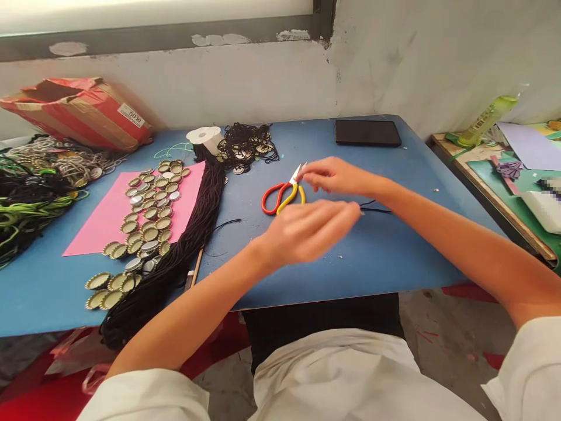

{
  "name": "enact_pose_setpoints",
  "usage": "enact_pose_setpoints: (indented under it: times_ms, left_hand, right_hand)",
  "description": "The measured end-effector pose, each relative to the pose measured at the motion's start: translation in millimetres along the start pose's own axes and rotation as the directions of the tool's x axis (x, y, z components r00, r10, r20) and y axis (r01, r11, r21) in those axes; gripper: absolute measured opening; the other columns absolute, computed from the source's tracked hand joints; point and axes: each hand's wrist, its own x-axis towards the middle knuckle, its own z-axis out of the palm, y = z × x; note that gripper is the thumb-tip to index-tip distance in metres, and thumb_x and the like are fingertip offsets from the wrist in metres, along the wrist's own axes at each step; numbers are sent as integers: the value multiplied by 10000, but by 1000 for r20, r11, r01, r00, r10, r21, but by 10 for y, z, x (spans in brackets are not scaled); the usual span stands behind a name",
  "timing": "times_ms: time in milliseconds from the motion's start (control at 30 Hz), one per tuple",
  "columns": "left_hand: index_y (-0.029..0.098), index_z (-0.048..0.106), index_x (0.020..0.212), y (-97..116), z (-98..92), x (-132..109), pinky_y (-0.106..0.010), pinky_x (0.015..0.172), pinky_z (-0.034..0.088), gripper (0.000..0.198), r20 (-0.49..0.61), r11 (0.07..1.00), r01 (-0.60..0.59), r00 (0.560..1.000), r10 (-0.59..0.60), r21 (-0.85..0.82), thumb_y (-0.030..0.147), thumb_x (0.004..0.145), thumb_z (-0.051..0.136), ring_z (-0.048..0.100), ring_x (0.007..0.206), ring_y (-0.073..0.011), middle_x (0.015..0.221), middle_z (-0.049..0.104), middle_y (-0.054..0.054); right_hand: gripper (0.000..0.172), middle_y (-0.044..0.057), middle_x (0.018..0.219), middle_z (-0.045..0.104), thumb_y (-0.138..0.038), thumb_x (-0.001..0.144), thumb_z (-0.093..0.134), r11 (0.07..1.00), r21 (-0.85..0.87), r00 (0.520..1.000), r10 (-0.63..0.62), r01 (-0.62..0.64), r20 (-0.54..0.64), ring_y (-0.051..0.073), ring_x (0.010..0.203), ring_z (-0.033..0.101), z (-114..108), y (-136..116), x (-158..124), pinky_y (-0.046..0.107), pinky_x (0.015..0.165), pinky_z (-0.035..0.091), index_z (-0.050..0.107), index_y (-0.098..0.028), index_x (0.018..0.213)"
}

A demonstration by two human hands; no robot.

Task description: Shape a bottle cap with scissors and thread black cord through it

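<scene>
My left hand (313, 231) is slightly blurred above the front of the blue table, fingers pressed together and pointing right. Thin black cord (377, 210) shows right at its fingertips; the grip itself is hidden. Beyond it, my right hand (331, 175) hovers at the blade tips of the scissors (295, 176), fingers bent downward and a little apart, with nothing visible in them. The scissors have one red and one yellow handle and lie on the table, partly behind my left hand. A thick bundle of black cords (205, 204) stretches along the left of my left forearm.
Bottle caps (150, 234) lie on and around a pink sheet (94, 228). Farther back are a white spool (205, 138), tangled black cords with caps (248, 146), a red-striped box (87, 114) and a black tablet (368, 133). Green and black cords (35, 193) heap at left.
</scene>
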Motion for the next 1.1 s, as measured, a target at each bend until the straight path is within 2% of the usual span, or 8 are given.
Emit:
enact_pose_setpoints:
  times_ms: [67, 167, 300, 433, 533, 800, 967, 1100]
  left_hand:
    - [285, 824, 1094, 71, 51, 14, -316, 812, 727, 189, 146, 981, -176, 971, 187, -86, 249, 1111, 639, 844, 827, -207, 952, 846, -42]
    - [286, 820, 1090, 140, 132, 29, -273, 736, 716, 191, 159, 935, -327, 925, 346, -136, 155, 1077, 681, 808, 735, -180, 850, 800, -12]
    - [291, 810, 1142, 120, 159, 17, -267, 758, 716, 193, 121, 947, -280, 946, 300, -154, 155, 1078, 689, 807, 766, -175, 873, 788, -15]
    - [285, 806, 1135, 84, 124, 15, -265, 742, 697, 203, 135, 970, -199, 967, 218, -142, 182, 1109, 633, 785, 745, -171, 867, 779, -27]
    - [283, 806, 1079, 94, 119, 35, -260, 691, 662, 215, 136, 975, -183, 970, 200, -125, 194, 1121, 615, 748, 693, -165, 826, 759, -23]
    - [263, 803, 1054, 84, 101, 65, -265, 682, 648, 273, 197, 978, -203, 957, 210, -55, 184, 1134, 554, 745, 690, -166, 825, 774, -34]
    - [263, 823, 1091, 53, 23, 74, -280, 722, 676, 328, 225, 982, -188, 957, 182, 8, 234, 1157, 503, 807, 774, -186, 880, 830, -53]
    - [276, 821, 1139, 34, 37, 28, -255, 730, 678, 302, 122, 968, -235, 967, 224, 87, 213, 1162, 527, 832, 803, -168, 962, 861, -40]
  right_hand:
    - [311, 77, 1176, 813, -355, 1125, 661, 972, -223, 991, -50, 76, 121, 199, 981, 706, 184, 44, 54, 312, 857, 495, 845, -235, 1345]
    - [382, 117, 1305, 751, -374, 1149, 613, 891, -435, 985, -61, 127, 164, 240, 1020, 699, 344, 54, 28, 320, 812, 450, 797, -302, 1476]
    - [405, 94, 1152, 687, -452, 1196, 499, 840, -535, 987, -8, 95, 162, 212, 868, 626, 225, 35, -87, 320, 737, 412, 855, -267, 1244]
    - [338, 137, 1263, 674, -358, 1157, 563, 738, -674, 996, 76, -29, 40, 222, 905, 624, 96, 32, -145, 343, 752, 420, 827, -186, 1034]
    - [249, 193, 1341, 689, -237, 1111, 583, 584, -807, 994, 105, -92, -38, 290, 1026, 652, 138, 24, -131, 371, 775, 424, 777, -143, 1235]
    - [599, 220, 1207, 769, -2, 1079, 310, 388, -921, 988, 120, 44, 98, 315, 973, 702, 268, -56, 7, 389, 753, 423, 562, -96, 1613]
    - [552, 226, 1309, 777, -107, 1119, 346, 603, -797, 994, -63, -37, -94, 327, 1068, 749, 166, 62, -70, 422, 888, 555, 590, -101, 1614]
    - [497, 137, 1328, 791, -311, 1100, 600, 948, -319, 830, -192, 18, -524, 272, 1116, 776, 78, 172, -228, 424, 986, 644, 588, -209, 1586]
